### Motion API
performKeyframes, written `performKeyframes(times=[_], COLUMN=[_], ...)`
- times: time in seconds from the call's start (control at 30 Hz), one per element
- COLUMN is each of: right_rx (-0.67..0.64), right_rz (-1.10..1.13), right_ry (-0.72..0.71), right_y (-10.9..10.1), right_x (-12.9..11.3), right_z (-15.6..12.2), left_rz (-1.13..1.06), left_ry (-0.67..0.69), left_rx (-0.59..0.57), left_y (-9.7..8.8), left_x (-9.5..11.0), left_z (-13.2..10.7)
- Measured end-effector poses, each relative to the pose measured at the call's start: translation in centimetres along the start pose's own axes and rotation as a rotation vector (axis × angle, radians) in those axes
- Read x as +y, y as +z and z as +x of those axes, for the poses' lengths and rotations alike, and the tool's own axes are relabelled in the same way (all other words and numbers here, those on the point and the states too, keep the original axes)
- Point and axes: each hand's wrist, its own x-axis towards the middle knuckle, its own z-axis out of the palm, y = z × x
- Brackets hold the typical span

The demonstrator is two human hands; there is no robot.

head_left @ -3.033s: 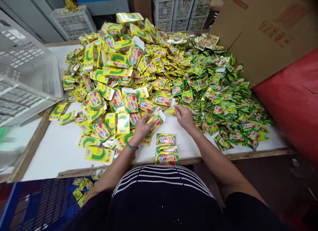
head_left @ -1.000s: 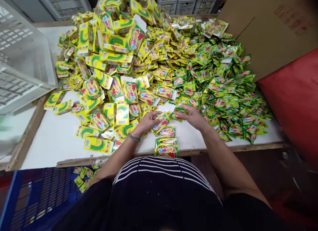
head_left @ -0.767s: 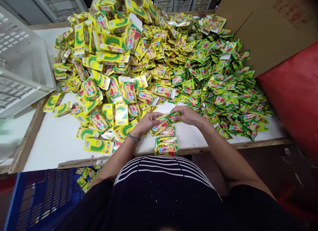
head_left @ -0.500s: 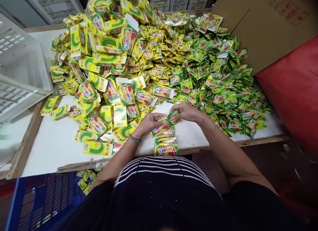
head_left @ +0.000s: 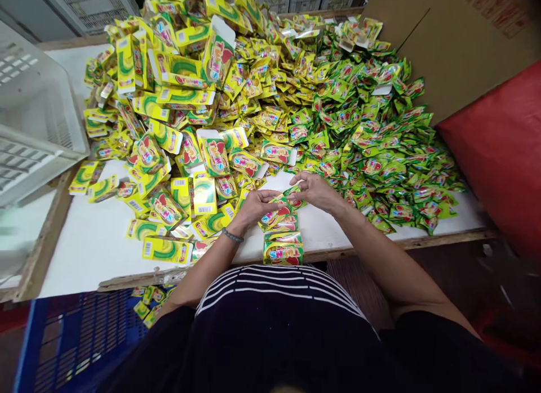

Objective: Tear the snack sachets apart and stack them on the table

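My left hand (head_left: 253, 206) grips a small yellow and green carton (head_left: 275, 215) near the table's front edge. My right hand (head_left: 318, 191) pinches a green sachet (head_left: 292, 198) right at the carton's open end. The two hands almost touch. Below them, at the table edge, lies a short stack of filled cartons (head_left: 283, 249). A big heap of green sachets (head_left: 372, 134) spreads to the right, and a heap of flat and folded yellow cartons (head_left: 169, 100) lies to the left and behind.
The white table top (head_left: 93, 241) has a wooden rim. A white plastic crate (head_left: 29, 123) stands at the left, a blue crate (head_left: 71, 342) with a few cartons sits below the edge. A cardboard box (head_left: 456, 44) and a red surface (head_left: 502, 156) are at the right.
My right hand took a green sachet from the heap and brought it left to the carton in my left hand. The view has tilted down slightly.
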Motion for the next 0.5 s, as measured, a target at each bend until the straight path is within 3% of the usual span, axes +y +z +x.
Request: performKeyframes(times=[0.17,0.33,0.5], right_rx=[0.131,0.048,0.129], right_rz=[0.032,-0.1,-0.194], right_ry=[-0.086,-0.136,-0.188], right_y=[1.4,2.4,3.0], right_x=[-0.3,-0.8,-2.1], right_z=[-1.4,-2.2,-2.4], left_rz=[-0.105,-0.113,-0.059], left_ry=[-0.015,-0.011,0.137], left_rx=[0.01,-0.008,0.049], left_y=[0.3,0.5,0.6], left_x=[-0.1,-0.3,-0.2], left_z=[0.0,-0.1,-0.4])
